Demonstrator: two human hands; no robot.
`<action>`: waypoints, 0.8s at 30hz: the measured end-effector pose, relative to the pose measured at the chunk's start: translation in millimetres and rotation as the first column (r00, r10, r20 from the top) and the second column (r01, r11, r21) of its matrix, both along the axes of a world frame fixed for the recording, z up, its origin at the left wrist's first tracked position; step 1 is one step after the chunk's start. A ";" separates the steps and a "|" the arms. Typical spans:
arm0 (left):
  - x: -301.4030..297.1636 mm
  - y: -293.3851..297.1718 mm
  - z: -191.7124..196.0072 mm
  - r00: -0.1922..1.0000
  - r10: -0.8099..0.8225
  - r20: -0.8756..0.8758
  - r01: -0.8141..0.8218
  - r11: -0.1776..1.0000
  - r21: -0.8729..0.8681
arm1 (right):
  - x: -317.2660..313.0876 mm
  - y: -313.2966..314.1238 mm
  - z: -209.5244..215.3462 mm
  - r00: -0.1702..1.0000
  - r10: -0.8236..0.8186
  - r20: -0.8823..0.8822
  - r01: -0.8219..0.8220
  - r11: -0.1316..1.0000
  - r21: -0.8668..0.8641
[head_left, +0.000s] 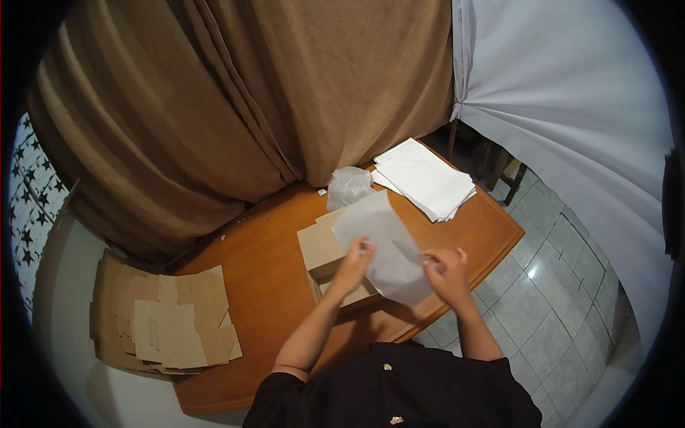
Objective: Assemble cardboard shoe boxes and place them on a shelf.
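A thin, whitish sheet of paper [389,239] is held up tilted between my two hands. My left hand [354,264] pinches it on its left side, with fingers closed. At its right edge, the fingers of my right hand [448,274] close on the paper. Beneath and behind the sheet stands an open brown cardboard box [319,246] with its lid flap raised. The paper covers much of the box, so most of its inside is hidden.
A stack of white paper sheets [426,178] lies at the table's far right. Beside it sits a crumpled clear plastic bag [349,187]. Flattened cardboard pieces [175,321] pile up at the left of the wooden table [264,285]. Brown curtains [235,93] hang behind.
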State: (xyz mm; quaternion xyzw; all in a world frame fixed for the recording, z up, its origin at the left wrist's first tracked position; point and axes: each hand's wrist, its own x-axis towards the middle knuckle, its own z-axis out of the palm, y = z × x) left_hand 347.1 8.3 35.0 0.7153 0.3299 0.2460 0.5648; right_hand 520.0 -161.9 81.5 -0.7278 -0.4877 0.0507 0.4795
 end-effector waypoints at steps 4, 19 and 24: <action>3.7 -46.8 15.6 0.998 0.020 0.059 0.014 0.853 -0.522 | -47.8 1.0 8.9 0.950 0.256 0.178 -0.243 0.966 -0.092; -110.0 -44.2 -20.2 0.760 0.519 0.392 -0.192 0.755 -0.627 | -113.6 42.1 -0.6 0.704 0.694 0.152 -0.702 0.713 -0.006; -135.4 -49.3 -94.3 0.687 0.664 0.296 -0.364 0.667 -0.651 | -101.6 43.5 -29.0 0.895 0.441 0.068 -0.442 0.897 -0.011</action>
